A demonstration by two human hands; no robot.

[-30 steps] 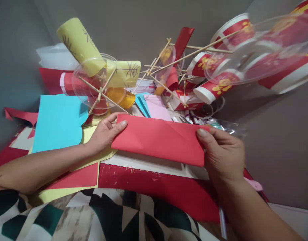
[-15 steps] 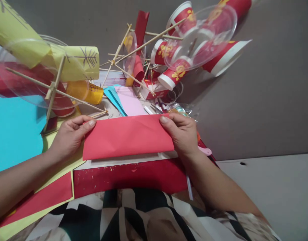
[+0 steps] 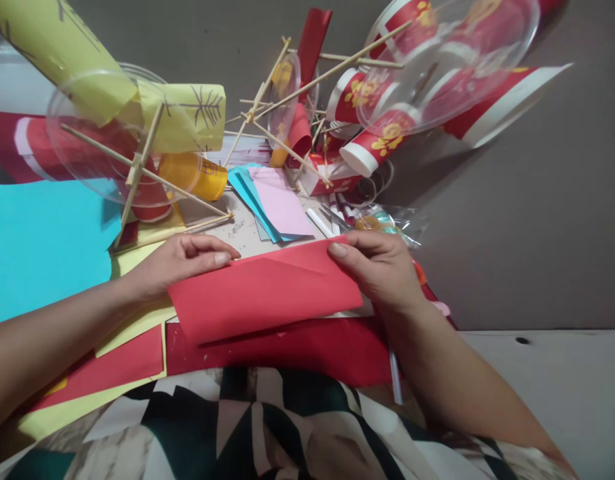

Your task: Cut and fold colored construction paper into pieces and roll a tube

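A folded sheet of red paper point(image 3: 272, 287) is held out in front of my body, its left end hanging lower than its right. My right hand point(image 3: 380, 263) pinches the upper right corner, thumb on the near face and fingers behind. At the upper edge, left of the middle, my left hand point(image 3: 187, 263) has its thumb and fingers pressed together on the paper; part of this hand is hidden behind the sheet. Beyond the paper lie a pink sheet point(image 3: 280, 200) and blue sheets point(image 3: 247, 193).
On the left stands a stick frame point(image 3: 137, 167) with a clear plastic disc and yellow paper tubes point(image 3: 187, 120). Another stick frame point(image 3: 250, 117) carries red paper cups point(image 3: 382, 140). A large blue sheet point(image 3: 47, 247) lies left. Scissors point(image 3: 335, 217) and markers sit behind my right hand.
My left hand has moved from the paper's left end inward along its upper edge. The paper's left end has dropped. The view has shifted, so surroundings appear farther right.
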